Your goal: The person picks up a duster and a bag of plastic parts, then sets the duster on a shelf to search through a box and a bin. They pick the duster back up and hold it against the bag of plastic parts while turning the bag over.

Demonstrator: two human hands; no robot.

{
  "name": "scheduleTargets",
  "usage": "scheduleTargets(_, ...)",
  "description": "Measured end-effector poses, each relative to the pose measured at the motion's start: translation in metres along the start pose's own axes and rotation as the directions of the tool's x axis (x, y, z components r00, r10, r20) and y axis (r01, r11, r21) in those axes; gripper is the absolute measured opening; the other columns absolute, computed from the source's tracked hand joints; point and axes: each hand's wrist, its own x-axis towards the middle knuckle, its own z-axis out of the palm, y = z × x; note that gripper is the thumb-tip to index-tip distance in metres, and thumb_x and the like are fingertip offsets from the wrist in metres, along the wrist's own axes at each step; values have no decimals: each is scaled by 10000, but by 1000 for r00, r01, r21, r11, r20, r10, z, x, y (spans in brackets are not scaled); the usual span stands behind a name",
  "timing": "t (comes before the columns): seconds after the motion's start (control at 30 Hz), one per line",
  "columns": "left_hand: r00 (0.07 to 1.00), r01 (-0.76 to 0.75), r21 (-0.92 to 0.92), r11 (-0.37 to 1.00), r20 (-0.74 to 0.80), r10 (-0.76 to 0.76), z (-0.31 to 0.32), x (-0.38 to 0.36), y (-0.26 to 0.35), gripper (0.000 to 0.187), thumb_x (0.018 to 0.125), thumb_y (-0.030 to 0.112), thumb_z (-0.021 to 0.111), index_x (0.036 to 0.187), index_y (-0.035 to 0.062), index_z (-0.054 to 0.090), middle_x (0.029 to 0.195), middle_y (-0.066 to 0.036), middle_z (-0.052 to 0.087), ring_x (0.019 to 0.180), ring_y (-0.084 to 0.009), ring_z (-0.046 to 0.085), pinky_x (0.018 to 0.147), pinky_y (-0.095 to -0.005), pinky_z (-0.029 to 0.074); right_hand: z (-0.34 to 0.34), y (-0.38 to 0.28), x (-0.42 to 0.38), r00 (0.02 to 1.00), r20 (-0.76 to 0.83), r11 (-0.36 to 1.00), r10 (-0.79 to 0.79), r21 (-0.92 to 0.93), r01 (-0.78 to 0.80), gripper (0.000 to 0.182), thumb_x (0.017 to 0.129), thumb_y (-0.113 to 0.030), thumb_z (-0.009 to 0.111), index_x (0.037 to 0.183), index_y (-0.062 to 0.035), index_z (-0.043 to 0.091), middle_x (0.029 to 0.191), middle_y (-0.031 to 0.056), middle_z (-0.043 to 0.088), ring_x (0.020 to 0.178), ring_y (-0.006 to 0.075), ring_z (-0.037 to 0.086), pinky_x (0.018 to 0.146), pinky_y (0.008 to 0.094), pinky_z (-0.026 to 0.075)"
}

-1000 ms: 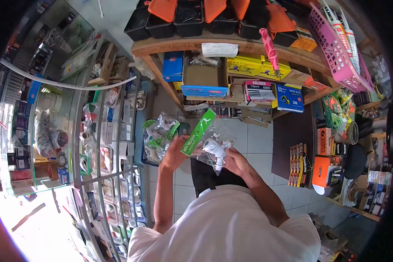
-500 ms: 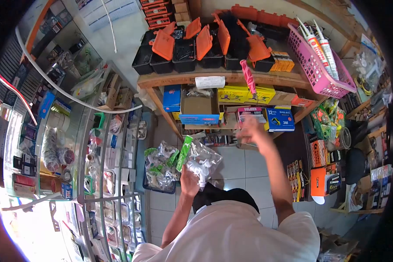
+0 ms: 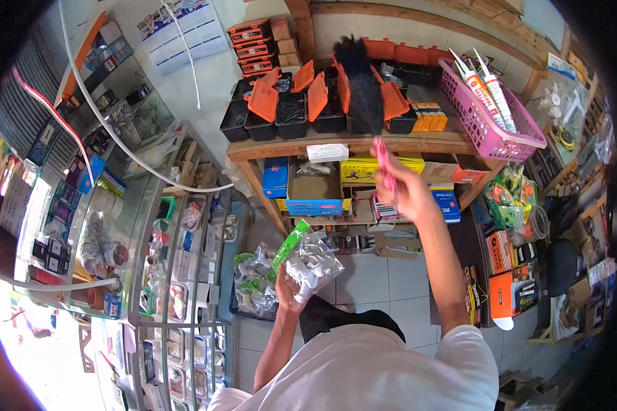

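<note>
My left hand is closed on a clear plastic packet with a green header and white plastic parts inside, held low in front of my body. My right hand reaches forward to the shelf and is wrapped round the pink handle of a feather duster. The duster's black feathers lie over the open-lidded orange and black boxes on the shelf top. Below my left hand, a dark basket on the floor side holds several similar packets with green headers.
A wooden shelf spans the front, with a pink basket of sealant tubes at its right end. Blue and yellow cartons sit beneath. A glass display case stands at left, and a white cable hangs in front of it.
My right hand has moved up and forward and closed on the duster's pink handle. The duster has shifted slightly toward me. My left hand still holds the packet.
</note>
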Motion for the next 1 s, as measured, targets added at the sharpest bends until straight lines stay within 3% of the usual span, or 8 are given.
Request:
scheduleTargets(0.13, 1000, 7, 26, 1000, 16, -7, 7, 8, 14, 620, 926, 537, 396, 1370, 103, 397, 1343, -148, 484, 1193, -377, 498, 1013, -616, 354, -36, 50, -58, 994, 74, 984, 79, -166, -66, 486, 731, -100, 663, 1181, -84, 478, 843, 123, 582, 523, 181, 560, 455, 303, 447)
scheduleTargets(0.33, 977, 31, -37, 999, 210, -23, 37, 30, 35, 536, 937, 494, 401, 1283, 98, 506, 1231, -160, 573, 1123, -349, 557, 964, -608, 404, -44, 127, -135, 983, -143, 889, 114, -427, -165, 208, 900, -199, 603, 1046, -91, 502, 685, 35, 525, 508, 77, 466, 438, 215, 360)
scheduleTargets(0.4, 984, 19, 3, 1000, 177, -20, 44, 39, 43, 518, 940, 480, 403, 1216, 75, 568, 1166, -153, 614, 1080, -334, 581, 973, -527, 432, -61, 159, -158, 988, -152, 642, 18, -756, -128, 215, 928, -268, 587, 984, -67, 536, 640, 13, 511, 542, 80, 485, 481, 235, 395)
scheduleTargets(0.7, 993, -115, 2, 993, 5, 115, 72, 42, 42, 556, 964, 485, 355, 1260, 49, 531, 1200, -150, 596, 1057, -327, 587, 958, -479, 439, -48, 197, -216, 948, -298, 506, -114, -839, -203, 238, 909, -179, 614, 1076, -9, 602, 658, -23, 476, 617, 67, 416, 560, 245, 376)
scheduleTargets(0.83, 863, -94, -9, 996, 497, 86, 13, 62, 57, 648, 957, 540, 316, 1326, 30, 468, 1275, -165, 549, 1176, -311, 529, 1047, -500, 366, -51, 195, -220, 961, -267, 508, 70, -820, -265, 271, 902, -186, 627, 1100, -1, 614, 667, -22, 490, 621, 66, 420, 573, 242, 391)
scheduleTargets(0.93, 904, -392, 457, 798, 354, 241, 45, 35, 51, 661, 947, 556, 316, 1360, 53, 430, 1300, -147, 537, 1190, -320, 515, 1074, -474, 340, -57, 200, -221, 986, -167, 331, -6, -931, -156, 294, 894, -180, 636, 1125, 0, 611, 673, -25, 490, 621, 67, 417, 577, 246, 399)
scheduleTargets(0.97, 903, -59, -95, 994, 419, 93, 47, 38, 59, 673, 944, 560, 316, 1371, 49, 413, 1313, -156, 524, 1197, -321, 510, 1072, -474, 342, -59, 208, -218, 972, -225, 422, -69, -889, -176, 299, 890, -179, 641, 1128, 0, 613, 670, -25, 486, 620, 68, 418, 578, 243, 399)
scheduleTargets(1.0, 982, -177, -9, 984, 60, 177, 63, 33, 54, 686, 933, 575, 333, 1344, 37, 443, 1255, -165, 561, 1135, -318, 554, 1020, -478, 399, -61, 213, -216, 949, -288, 512, -126, -839, -186, 303, 887, -177, 646, 1131, 0, 615, 668, -25, 482, 619, 70, 418, 579, 241, 400)
